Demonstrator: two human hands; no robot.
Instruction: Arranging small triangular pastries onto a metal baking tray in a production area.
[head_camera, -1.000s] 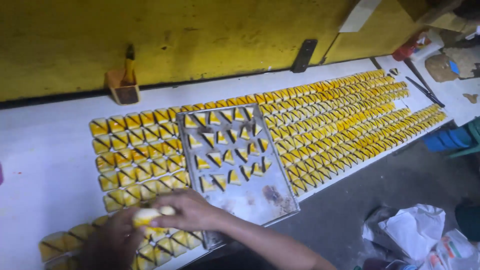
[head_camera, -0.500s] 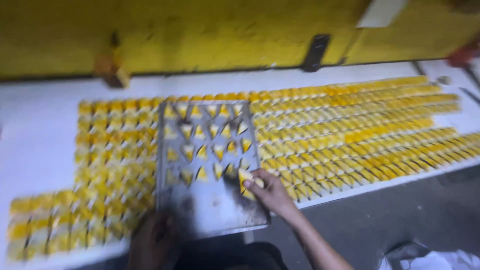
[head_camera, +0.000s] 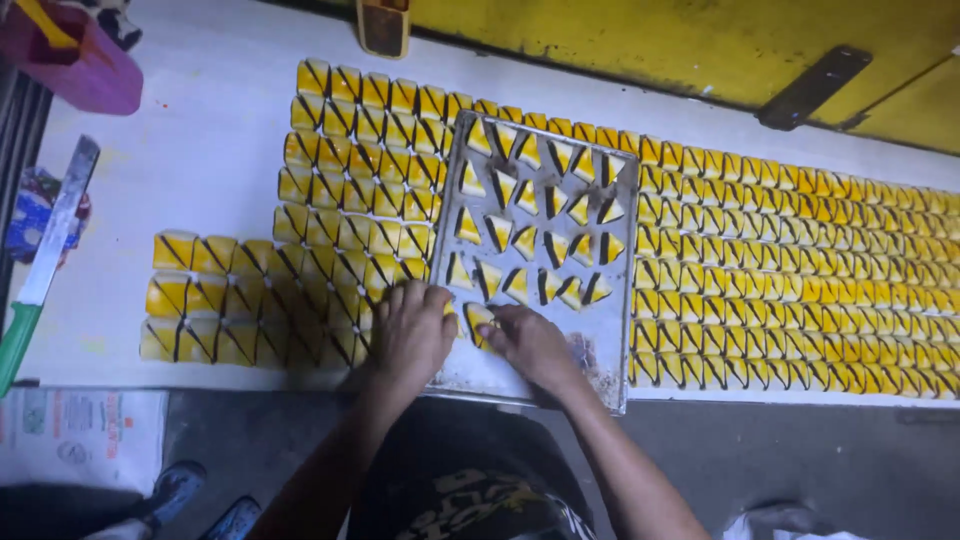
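Now both hands low on the metal tray (head_camera: 610, 385): left hand (head_camera: 412, 335) spread flat at its near-left corner, right hand (head_camera: 530, 343) pinching a yellow triangular pastry (head_camera: 478, 320). More wedges across the tray, packed rows flanking it on the white table (head_camera: 200, 170). Green-handled knife (head_camera: 45, 260) far left.

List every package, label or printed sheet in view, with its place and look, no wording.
Printed paper sheet: bottom left, below the table edge; whitish rectangle with small coloured print.
Printed wrapper: far left, partly under the knife; crumpled, blue and red.
No screens or signs.
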